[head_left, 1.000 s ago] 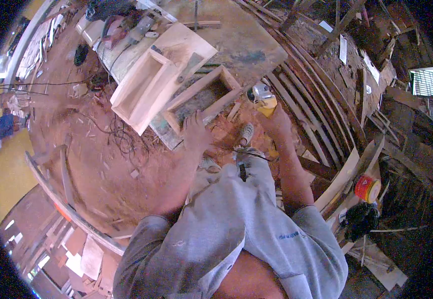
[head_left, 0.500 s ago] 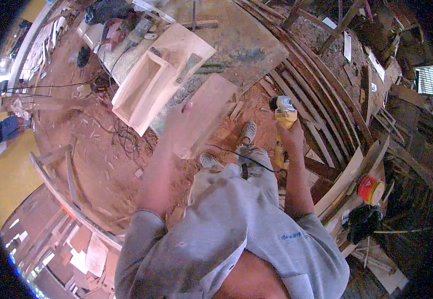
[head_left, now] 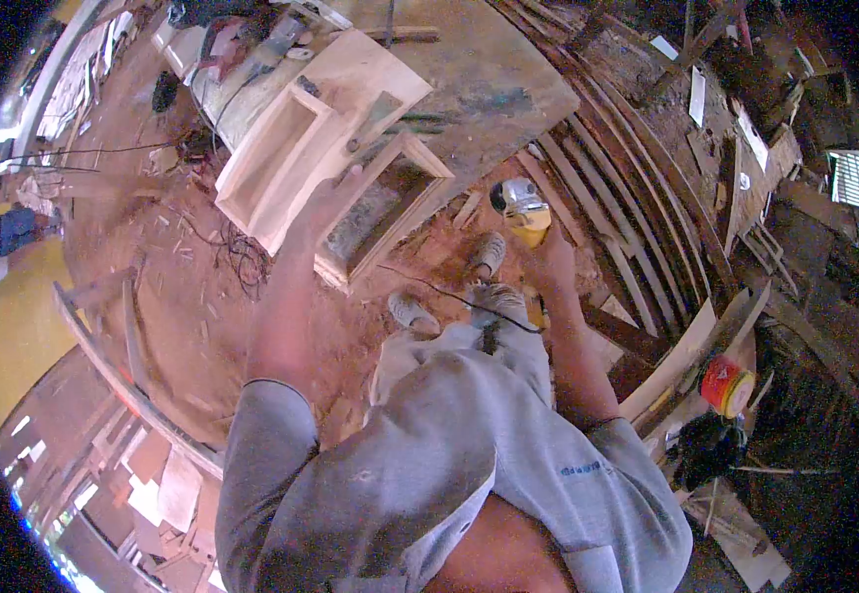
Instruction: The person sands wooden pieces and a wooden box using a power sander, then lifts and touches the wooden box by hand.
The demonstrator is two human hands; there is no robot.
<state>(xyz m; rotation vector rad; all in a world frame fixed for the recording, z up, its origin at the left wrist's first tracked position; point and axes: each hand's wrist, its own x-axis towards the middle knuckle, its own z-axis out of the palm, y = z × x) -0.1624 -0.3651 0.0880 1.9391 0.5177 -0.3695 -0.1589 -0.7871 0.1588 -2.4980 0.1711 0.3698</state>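
The right hand [head_left: 554,255] wraps the angle grinder [head_left: 522,208]; the left hand [head_left: 331,202] touches the wooden frame [head_left: 400,229], its grip unclear. A catching disc [head_left: 497,198] could skid that frame.

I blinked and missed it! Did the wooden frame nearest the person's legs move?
Yes. Judged against the right-hand corner of the worktable, the wooden frame now lies farther away, shifted left and toward the person.

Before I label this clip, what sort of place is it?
Likely a rough woodworking shop: a yellow power tool in the right hand, wooden frames on a worktable, and long wood strips lying beside it.
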